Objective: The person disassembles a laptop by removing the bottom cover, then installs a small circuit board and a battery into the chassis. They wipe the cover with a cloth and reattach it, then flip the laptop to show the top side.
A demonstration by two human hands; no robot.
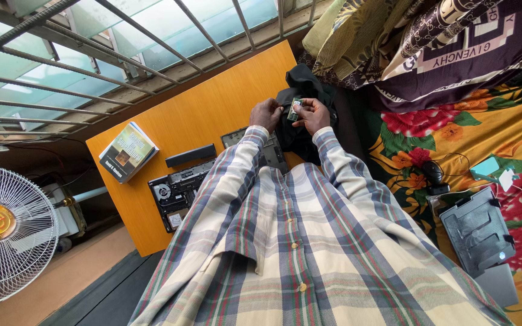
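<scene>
view: looking down from the person's head, past a plaid shirt, to both hands held out over an orange tabletop (212,115) set under a barred window.
left hand: the left hand (265,114) has its grip pinched narrow on one edge of a small green circuit card (295,109).
right hand: the right hand (313,115) pinches the other edge, so the card sits between both sets of fingertips, raised above a black cloth bag (300,130).
where the card is: in the air, clear of the tabletop, well apart from the opened laptop base (179,192).
progress: the laptop base lies with its underside open, fan and boards showing. a long black battery (191,155) lies apart beside it. judging by this, the stripping down is done and the card is out; whether it goes back in cannot be told.
around: a book (127,151) on the tabletop's far corner, a standing fan (7,232) on the floor, a black mouse (434,172) and a grey laptop cover (477,232) on a flowered bedsheet (484,127).
</scene>
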